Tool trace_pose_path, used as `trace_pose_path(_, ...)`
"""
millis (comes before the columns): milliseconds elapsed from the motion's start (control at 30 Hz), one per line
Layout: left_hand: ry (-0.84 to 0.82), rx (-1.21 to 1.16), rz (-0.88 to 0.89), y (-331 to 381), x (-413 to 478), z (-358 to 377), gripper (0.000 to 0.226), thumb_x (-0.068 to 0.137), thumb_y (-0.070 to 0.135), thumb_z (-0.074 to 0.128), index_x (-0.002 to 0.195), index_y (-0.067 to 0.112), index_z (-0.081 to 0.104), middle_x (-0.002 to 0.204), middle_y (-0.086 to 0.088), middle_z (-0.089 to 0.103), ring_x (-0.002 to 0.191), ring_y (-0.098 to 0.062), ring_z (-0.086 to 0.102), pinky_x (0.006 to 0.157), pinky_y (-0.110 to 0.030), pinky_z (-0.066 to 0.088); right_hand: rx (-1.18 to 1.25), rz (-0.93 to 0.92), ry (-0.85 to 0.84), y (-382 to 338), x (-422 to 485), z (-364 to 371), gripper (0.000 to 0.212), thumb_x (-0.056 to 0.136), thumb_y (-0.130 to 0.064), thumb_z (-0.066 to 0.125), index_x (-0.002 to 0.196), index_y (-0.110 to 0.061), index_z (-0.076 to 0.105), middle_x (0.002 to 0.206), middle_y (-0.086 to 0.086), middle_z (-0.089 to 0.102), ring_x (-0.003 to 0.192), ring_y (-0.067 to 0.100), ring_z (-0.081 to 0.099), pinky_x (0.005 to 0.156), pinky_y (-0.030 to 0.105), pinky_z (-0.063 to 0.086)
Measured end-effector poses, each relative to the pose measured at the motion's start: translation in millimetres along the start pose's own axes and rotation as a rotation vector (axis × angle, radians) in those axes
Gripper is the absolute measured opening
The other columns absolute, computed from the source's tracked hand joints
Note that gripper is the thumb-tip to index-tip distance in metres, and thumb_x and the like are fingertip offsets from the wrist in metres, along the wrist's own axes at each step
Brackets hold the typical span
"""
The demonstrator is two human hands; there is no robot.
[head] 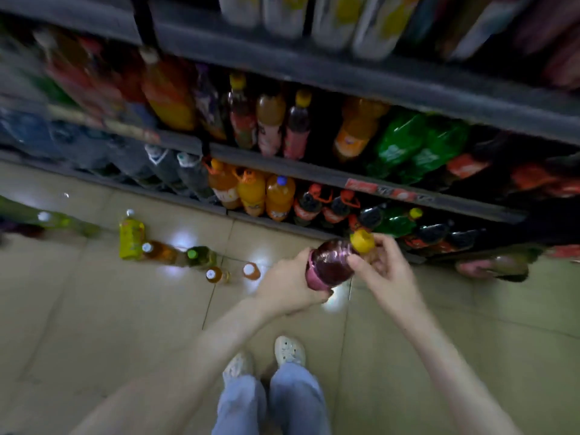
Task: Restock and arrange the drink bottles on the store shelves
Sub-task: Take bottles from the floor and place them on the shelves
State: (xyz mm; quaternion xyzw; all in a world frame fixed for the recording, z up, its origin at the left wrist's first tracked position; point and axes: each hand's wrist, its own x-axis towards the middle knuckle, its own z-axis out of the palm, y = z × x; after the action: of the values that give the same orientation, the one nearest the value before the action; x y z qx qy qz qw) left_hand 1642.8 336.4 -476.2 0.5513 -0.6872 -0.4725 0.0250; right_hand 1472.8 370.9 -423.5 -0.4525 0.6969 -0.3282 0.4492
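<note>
Head view: left hand (290,285) wraps dark bottle (329,265), right hand (381,266) fingers curled at yellow cap (362,240); risk—floor bottles (201,259) near feet, likely kicked when stepping.

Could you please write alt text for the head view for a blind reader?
Two hands hold a dark red drink bottle with a yellow cap in front of stocked store shelves: the left hand grips its body, the right hand pinches near the cap. More bottles stand on the tiled floor.
</note>
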Motion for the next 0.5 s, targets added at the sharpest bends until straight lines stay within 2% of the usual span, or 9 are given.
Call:
trace_pose_path(100, -0.014, -0.131, 0.055, 45.3, -39.7, -43.1, 0.051, 0.061, 0.049, 0.077, 0.105, 0.035, 0.055, 0.092, 0.017, 0.064, 0.089, -0.007, 0.061, 0.076, -0.022, 0.048, -0.044, 0.019, -0.116, -51.7, -26.5, -11.7, 0.036, 0.083, -0.02, 0.073, 0.105, -0.036, 0.05, 0.091, -0.014, 0.06, 0.073, -0.002, 0.054, 0.066, 0.007, 0.042)
trace_pose_path(200, -0.024, -0.129, 0.174, 83.5, -77.7, -83.8, 0.054, 0.061, 0.046, 0.079, 0.109, 0.033, 0.056, 0.098, 0.015, 0.066, 0.09, -0.003, 0.061, 0.074, -0.016, 0.047, 0.127, 0.056, -0.163, -98.4, -56.5, -10.6, 0.039, 0.082, -0.016, 0.073, 0.113, -0.028, 0.054, 0.106, -0.015, 0.064, 0.085, -0.012, 0.061, 0.073, 0.004, 0.044)
trace_pose_path(267, -0.019, -0.045, 0.237, 100.9, -99.3, -110.0, 0.057, 0.062, 0.047, 0.078, 0.111, 0.032, 0.055, 0.101, 0.014, 0.066, 0.092, -0.004, 0.062, 0.074, -0.016, 0.048, 0.169, 0.032, -0.123, -123.7, -73.3, -10.0, 0.049, 0.073, -0.019, 0.083, 0.114, -0.022, 0.057, 0.109, -0.007, 0.068, 0.094, -0.005, 0.064, 0.08, 0.011, 0.048)
trace_pose_path(367, -0.005, 0.068, 0.301, 122.5, -126.2, -146.4, 0.062, 0.06, 0.053, 0.078, 0.113, 0.033, 0.053, 0.103, 0.015, 0.064, 0.093, -0.005, 0.062, 0.078, -0.021, 0.05, 0.168, -0.041, -0.034, -159.8, -92.6, -11.4, 0.073, 0.049, -0.046, 0.085, 0.113, -0.019, 0.061, 0.109, -0.003, 0.071, 0.104, 0.011, 0.066, 0.092, 0.028, 0.051)
trace_pose_path(433, 0.002, 0.082, 0.333, 137.3, -139.8, -166.8, 0.062, 0.059, 0.053, 0.077, 0.113, 0.034, 0.052, 0.102, 0.017, 0.063, 0.092, -0.003, 0.061, 0.08, -0.023, 0.052, 0.154, -0.099, 0.043, -181.0, -102.5, -14.9, 0.068, 0.048, -0.049, 0.085, 0.107, -0.024, 0.064, 0.103, -0.008, 0.073, 0.101, 0.009, 0.067, 0.089, 0.027, 0.053)
trace_pose_path(500, 0.03, 0.08, 0.372, 153.9, -149.9, -185.9, 0.06, 0.061, 0.051, 0.077, 0.112, 0.032, 0.051, 0.101, 0.015, 0.065, 0.09, 0.001, 0.061, 0.079, -0.025, 0.054, 0.154, -0.164, 0.117, -202.7, -110.0, -22.3, 0.048, 0.059, -0.035, 0.088, 0.102, -0.03, 0.065, 0.096, -0.014, 0.073, 0.095, 0.003, 0.067, 0.079, 0.019, 0.052)
